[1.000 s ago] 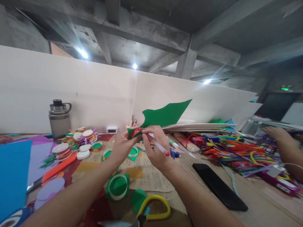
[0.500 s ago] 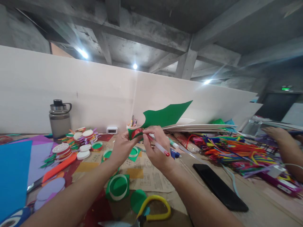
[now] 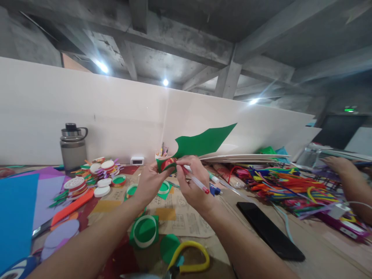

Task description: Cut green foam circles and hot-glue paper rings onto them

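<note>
My left hand is closed around a red ring with green paper pressed against it. In my right hand is a pen with a clear barrel and red end; its tip meets the ring's edge, partly hidden by fingers. A large green paper sheet with a curved cut-out rises behind my hands; whether it joins the paper at the ring I cannot tell. Below lie a white-rimmed ring on a green square, a green paper disc and yellow-handled scissors.
Left are a water bottle, stacked round pieces, an orange cutter and blue paper. Right lie a black phone and colourful pipe cleaners. Another person's hand is at far right.
The red ring and green paper have tilted very slightly in my left hand. My right hand with the pen has shifted a touch to the right.
</note>
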The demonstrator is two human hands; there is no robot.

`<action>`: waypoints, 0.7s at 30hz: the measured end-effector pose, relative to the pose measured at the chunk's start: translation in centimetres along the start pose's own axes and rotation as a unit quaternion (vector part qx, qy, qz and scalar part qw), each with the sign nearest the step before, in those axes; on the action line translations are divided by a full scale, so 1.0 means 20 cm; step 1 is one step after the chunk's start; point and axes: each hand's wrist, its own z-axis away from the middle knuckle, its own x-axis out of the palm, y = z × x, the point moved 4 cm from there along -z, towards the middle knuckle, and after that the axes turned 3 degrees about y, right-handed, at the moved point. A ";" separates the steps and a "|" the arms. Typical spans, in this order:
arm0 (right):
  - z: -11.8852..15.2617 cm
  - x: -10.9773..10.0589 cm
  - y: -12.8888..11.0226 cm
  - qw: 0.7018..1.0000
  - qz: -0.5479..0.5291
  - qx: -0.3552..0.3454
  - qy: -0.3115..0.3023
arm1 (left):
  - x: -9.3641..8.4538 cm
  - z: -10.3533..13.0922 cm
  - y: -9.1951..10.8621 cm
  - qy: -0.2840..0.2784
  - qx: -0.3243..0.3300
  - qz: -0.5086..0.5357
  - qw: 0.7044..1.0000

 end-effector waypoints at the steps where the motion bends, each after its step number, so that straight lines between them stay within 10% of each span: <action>1: 0.00 0.00 0.00 1.000 0.000 0.001 0.000 | 0.00 0.00 0.00 0.000 -0.001 0.003 1.000; 21: 0.01 -0.02 0.02 1.000 0.004 0.013 0.019 | -0.01 0.00 0.00 0.023 -0.010 -0.004 1.000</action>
